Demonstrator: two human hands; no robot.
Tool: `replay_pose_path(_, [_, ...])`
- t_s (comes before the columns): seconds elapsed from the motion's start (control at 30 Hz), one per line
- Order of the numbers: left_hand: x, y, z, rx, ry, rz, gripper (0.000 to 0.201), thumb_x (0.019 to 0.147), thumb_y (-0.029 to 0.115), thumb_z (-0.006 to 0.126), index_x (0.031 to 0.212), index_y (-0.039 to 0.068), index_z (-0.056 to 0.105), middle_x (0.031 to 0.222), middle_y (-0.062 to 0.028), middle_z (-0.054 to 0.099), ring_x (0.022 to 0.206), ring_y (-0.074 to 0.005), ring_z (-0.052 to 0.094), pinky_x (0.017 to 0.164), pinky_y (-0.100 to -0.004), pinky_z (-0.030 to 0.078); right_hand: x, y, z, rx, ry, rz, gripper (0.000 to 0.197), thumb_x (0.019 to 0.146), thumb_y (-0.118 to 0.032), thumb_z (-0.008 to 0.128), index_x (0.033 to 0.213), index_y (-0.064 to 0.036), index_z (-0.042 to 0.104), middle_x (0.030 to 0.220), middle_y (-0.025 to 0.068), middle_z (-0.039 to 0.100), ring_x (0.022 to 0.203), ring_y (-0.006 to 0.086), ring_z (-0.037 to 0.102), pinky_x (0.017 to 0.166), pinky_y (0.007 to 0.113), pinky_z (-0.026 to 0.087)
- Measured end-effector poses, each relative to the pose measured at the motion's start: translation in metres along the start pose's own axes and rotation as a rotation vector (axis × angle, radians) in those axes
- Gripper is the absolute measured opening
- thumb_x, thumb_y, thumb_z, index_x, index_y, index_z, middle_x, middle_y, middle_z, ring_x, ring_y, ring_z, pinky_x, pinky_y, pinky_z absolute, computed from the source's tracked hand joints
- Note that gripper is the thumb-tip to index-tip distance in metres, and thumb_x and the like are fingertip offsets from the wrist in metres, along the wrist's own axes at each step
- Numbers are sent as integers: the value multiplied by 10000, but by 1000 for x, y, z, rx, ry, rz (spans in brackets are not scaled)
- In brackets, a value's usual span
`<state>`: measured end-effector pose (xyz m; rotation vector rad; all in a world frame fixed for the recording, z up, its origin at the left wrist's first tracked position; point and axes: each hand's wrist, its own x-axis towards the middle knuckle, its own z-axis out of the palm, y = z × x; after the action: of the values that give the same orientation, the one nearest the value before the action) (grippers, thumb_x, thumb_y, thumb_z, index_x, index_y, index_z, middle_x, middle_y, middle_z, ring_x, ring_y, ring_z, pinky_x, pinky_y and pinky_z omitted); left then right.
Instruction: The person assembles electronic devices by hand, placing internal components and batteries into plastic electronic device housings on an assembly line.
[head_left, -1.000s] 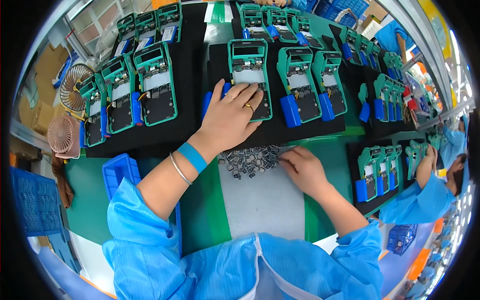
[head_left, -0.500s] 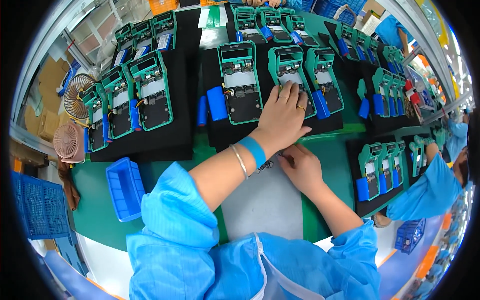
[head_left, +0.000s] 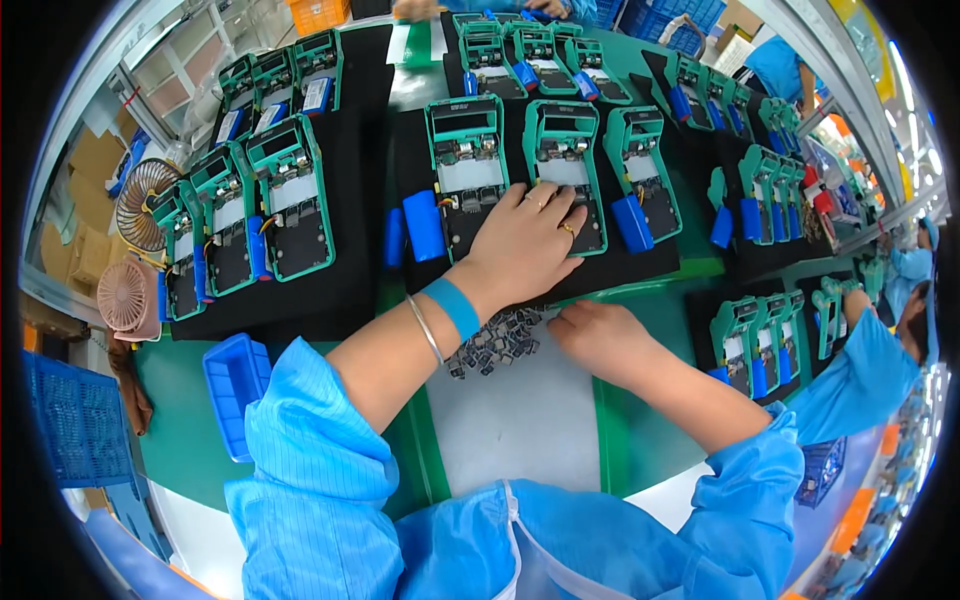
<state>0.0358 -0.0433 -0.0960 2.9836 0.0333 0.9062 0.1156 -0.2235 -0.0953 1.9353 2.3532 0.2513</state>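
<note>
My left hand [head_left: 525, 240] lies over the middle green-framed device housing [head_left: 563, 122], its fingers stretched across the lower half. Whether anything is under the fingertips is hidden. Similar open housings stand to its left [head_left: 465, 118] and right [head_left: 634, 125], each with a circuit board showing. Blue battery packs [head_left: 424, 226] lie beside them. Nearer to me, my right hand [head_left: 602, 340] has its fingers closed at the right edge of a pile of small dark metallic parts [head_left: 492, 345]. What those fingers pinch, if anything, cannot be seen. The pile sits on a grey mat [head_left: 520, 430].
Left of my forearm stands a blue plastic bin [head_left: 235, 395]. More housings [head_left: 293, 205] rest on black foam to the left, at the back and at the right. A pink fan [head_left: 128, 297] is at the left edge. Co-workers' hand [head_left: 415, 8] and blue sleeve [head_left: 855, 370] show at the far side and right.
My left hand has shifted left and a little nearer across the middle housing. More of the small-parts pile shows. Across the table, a co-worker's hand has moved left.
</note>
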Motion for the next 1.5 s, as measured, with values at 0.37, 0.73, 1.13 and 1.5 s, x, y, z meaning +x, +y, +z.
replay_pose_path(0.37, [-5, 2, -2, -96, -22, -32, 548, 819, 372, 730, 1239, 32, 644, 1271, -106, 574, 1225, -272, 482, 1016, -412, 432, 67, 108, -28, -78, 649, 69, 131, 695, -55, 736, 778, -91, 642, 782, 28, 540, 764, 226, 588, 611, 332, 513])
replay_pose_path(0.73, [-7, 0, -1, -88, -16, -25, 549, 824, 354, 740, 1252, 27, 635, 1262, -103, 566, 1230, -275, 460, 1007, -395, 425, 84, 115, -19, -367, 581, -6, 176, 586, -108, 681, 731, -115, 583, 770, 9, 489, 777, 174, 558, 527, 277, 494])
replay_pose_path(1.13, [-6, 2, -1, -87, -6, -32, 527, 825, 355, 738, 1228, 30, 640, 1289, -84, 565, 1252, -261, 452, 1014, -387, 427, 84, 126, -35, -289, 493, -5, 151, 670, -97, 702, 779, -98, 598, 790, 16, 514, 804, 186, 572, 568, 286, 517])
replay_pose_path(1.5, [-4, 2, -1, -80, -20, -33, 527, 821, 363, 738, 1214, 22, 651, 1285, -86, 568, 1254, -258, 452, 1018, -389, 429, 83, 126, -31, -422, 364, 32, 137, 655, -119, 680, 758, -106, 590, 808, 22, 539, 821, 178, 605, 596, 278, 545])
